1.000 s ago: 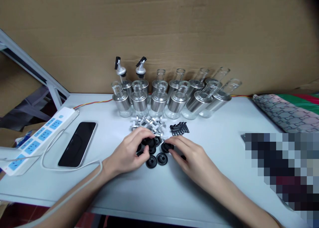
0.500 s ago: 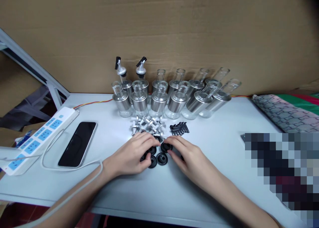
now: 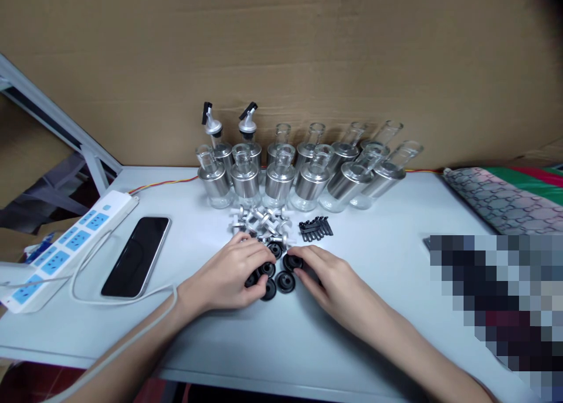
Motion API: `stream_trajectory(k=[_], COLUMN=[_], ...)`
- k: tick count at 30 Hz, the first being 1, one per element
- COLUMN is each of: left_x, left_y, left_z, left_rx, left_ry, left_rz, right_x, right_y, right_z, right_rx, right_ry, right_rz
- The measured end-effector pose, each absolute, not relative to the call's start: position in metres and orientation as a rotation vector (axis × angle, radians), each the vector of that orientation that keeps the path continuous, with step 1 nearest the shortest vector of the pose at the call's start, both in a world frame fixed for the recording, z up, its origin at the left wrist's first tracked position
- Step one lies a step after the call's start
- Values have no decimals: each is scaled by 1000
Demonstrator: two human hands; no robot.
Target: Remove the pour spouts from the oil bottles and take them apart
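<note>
Several round black rings (image 3: 285, 281) with holes in their centres lie grouped on the grey table. My left hand (image 3: 237, 271) curls around the left side of the group, thumb and index finger closed on a black ring (image 3: 266, 269). Opposite it, my right hand (image 3: 329, 274) pinches another black ring (image 3: 293, 262) between thumb and fingers. Just behind the hands is a heap of silver pourer spouts (image 3: 264, 220). Small black levers (image 3: 315, 229) lie in a row to its right. My left fingers partly cover some rings.
Two rows of glass bottles with metal sleeves (image 3: 280, 183) stand at the back; two carry pourers (image 3: 213, 124). A phone (image 3: 137, 256), a power strip (image 3: 73, 247) and a white cable (image 3: 127, 299) occupy the left. Patterned fabric (image 3: 497, 200) lies at right. Cardboard (image 3: 281, 51) rises behind.
My left fingertips have drawn back slightly toward me, showing more of the far black ring. My right hand stays almost in place on its ring. The view has shifted a little.
</note>
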State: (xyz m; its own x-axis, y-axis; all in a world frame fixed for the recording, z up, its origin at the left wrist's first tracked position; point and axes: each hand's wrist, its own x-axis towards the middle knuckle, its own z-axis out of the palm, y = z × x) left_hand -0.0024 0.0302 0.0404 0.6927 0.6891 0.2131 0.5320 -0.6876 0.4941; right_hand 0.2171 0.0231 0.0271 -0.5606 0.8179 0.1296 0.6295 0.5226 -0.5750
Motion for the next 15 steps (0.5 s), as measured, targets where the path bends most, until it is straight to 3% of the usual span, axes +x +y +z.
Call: stream_trajectory(k=[15], left_x=[-5], left_y=[32], left_z=[46], left_rx=[2439], left_ry=[1000], left_rz=[381], right_x=[217], right_y=[23], right_z=[22], right_rx=[-1237], right_ry=[-2372], right_rz=[685])
